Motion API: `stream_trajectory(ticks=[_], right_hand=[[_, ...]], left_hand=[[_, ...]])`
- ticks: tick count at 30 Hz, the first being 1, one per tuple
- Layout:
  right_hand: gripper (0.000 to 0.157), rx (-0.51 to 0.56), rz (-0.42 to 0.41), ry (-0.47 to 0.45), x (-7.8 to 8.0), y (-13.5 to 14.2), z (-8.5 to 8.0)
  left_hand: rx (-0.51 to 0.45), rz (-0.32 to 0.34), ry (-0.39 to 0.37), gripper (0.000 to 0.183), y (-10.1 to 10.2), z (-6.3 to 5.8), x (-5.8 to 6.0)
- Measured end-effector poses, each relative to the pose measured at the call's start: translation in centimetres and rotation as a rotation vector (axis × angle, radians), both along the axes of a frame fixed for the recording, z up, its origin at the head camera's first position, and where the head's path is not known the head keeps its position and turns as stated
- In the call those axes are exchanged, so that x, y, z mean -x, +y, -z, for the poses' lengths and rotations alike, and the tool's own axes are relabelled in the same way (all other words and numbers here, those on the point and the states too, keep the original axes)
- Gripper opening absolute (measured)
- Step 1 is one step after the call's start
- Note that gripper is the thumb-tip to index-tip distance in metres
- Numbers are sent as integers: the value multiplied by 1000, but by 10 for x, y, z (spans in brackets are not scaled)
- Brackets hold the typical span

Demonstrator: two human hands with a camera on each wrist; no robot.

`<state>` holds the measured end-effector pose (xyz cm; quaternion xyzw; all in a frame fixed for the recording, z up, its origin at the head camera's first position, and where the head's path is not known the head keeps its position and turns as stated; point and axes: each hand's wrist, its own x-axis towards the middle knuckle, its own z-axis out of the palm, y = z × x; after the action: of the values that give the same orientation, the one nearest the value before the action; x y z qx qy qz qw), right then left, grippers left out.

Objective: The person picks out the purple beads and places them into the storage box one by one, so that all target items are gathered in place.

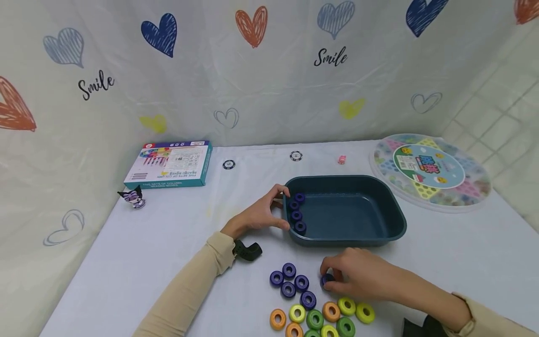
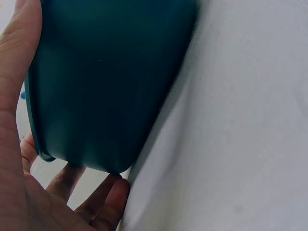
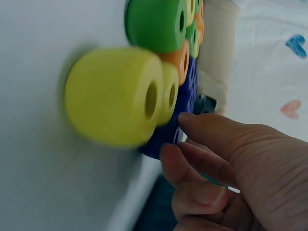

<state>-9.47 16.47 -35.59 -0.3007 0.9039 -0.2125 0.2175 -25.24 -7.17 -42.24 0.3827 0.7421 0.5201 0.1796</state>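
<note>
My left hand [image 1: 258, 213] grips the left end of a dark teal plastic basin [image 1: 347, 213], thumb on its near corner and fingers on the far side. In the left wrist view the fingers curl against the basin's outer wall [image 2: 110, 91]. Several purple ring beads [image 1: 296, 216] lie in a column along the basin's left inner wall. In front of the basin, my right hand [image 1: 364, 276] pinches a purple ring bead [image 1: 327, 279] between thumb and fingers, low over the cloth. Left of it sit several loose purple beads [image 1: 288, 289].
Orange beads [image 1: 278, 319], green beads [image 1: 315, 319] and yellow beads [image 1: 365, 312] cluster at the near edge. A flat box [image 1: 168, 164] and a small figurine [image 1: 134, 197] stand back left. Two chips [image 1: 296, 156], a pink figure [image 1: 342, 159] and a round clear case [image 1: 471, 187] lie behind.
</note>
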Motion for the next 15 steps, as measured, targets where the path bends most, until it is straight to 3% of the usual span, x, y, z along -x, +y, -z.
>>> stream_trajectory(ticks=[15], right_hand=[[21, 96, 28, -129, -2, 51, 3]], left_hand=[[-2, -2, 7, 85, 0, 1, 0]])
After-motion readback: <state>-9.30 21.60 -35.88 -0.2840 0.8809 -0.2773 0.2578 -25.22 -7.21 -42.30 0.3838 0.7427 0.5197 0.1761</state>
